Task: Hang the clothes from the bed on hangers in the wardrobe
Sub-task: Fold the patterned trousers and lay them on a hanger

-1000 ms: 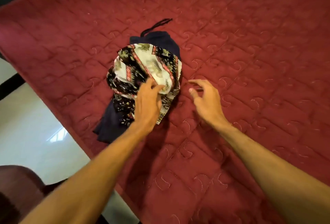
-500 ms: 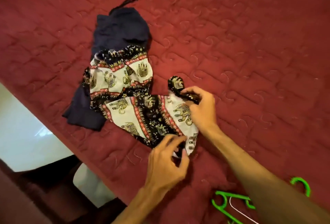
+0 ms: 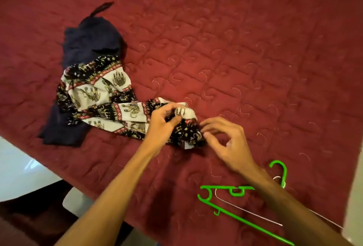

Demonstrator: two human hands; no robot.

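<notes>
An elephant-print garment (image 3: 110,98) in black, cream and red lies stretched across the red quilted bed (image 3: 245,49). Its left part rests on a dark navy garment (image 3: 86,49) with a drawstring. My left hand (image 3: 162,126) grips the bunched right end of the print garment. My right hand (image 3: 225,141) pinches the same end at its dark edge with thumb and fingertips. A green plastic hanger (image 3: 243,192) and a thin white wire hanger (image 3: 249,212) lie on the bed near my right forearm, which partly hides them.
The bed's edge runs diagonally at the lower left, with pale floor (image 3: 17,171) and a dark seat (image 3: 29,224) beyond it. A pale surface (image 3: 353,196) shows at the right edge.
The print garment has been pulled out to the right and stretched longer. My left hand moved up onto its bunched end; my right hand shifted to its dark edge. More of the hangers shows.
</notes>
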